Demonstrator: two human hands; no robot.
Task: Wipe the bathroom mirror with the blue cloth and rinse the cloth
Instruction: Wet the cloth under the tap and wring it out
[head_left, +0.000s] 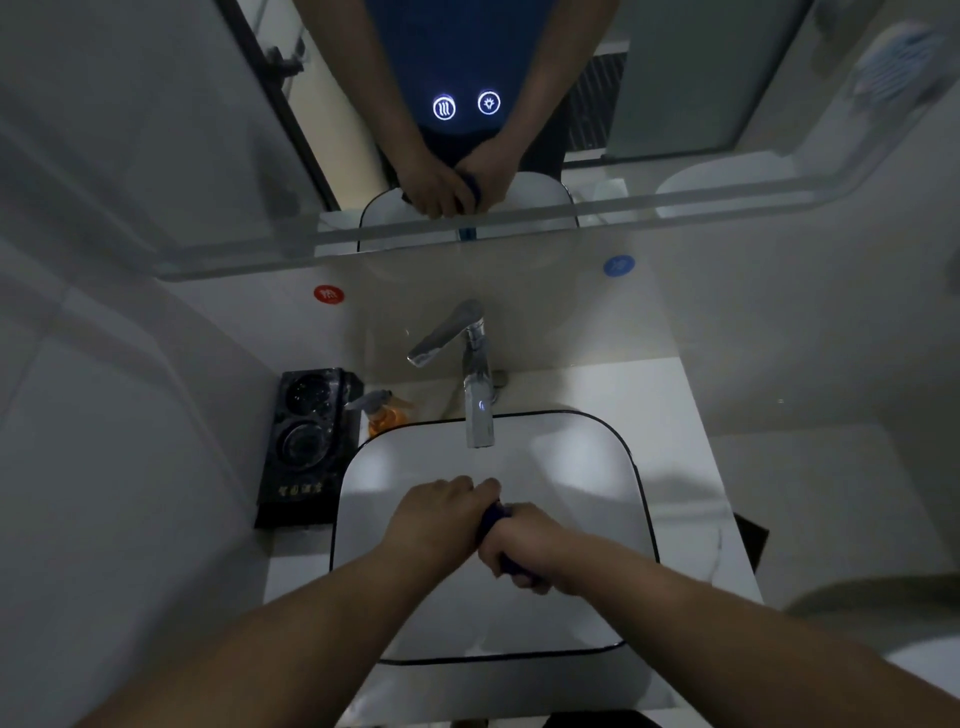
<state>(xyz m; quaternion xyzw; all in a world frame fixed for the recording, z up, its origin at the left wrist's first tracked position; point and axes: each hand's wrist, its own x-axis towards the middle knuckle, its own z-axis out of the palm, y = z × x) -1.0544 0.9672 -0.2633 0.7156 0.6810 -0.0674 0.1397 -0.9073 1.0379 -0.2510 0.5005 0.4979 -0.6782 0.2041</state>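
A dark blue cloth (493, 517) shows between the person's hands. The white square basin (582, 467) carries a thin black rim line. The tap (475, 384) is shiny chrome. At the counter's back left corner stand an orange soap bottle (382, 418) and a black glossy tray (306, 452). A red round sticker (329, 294) and a blue round sticker (618, 265) mark the pale wall.

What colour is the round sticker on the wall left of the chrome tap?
Red round sticker, clearest in the head view.
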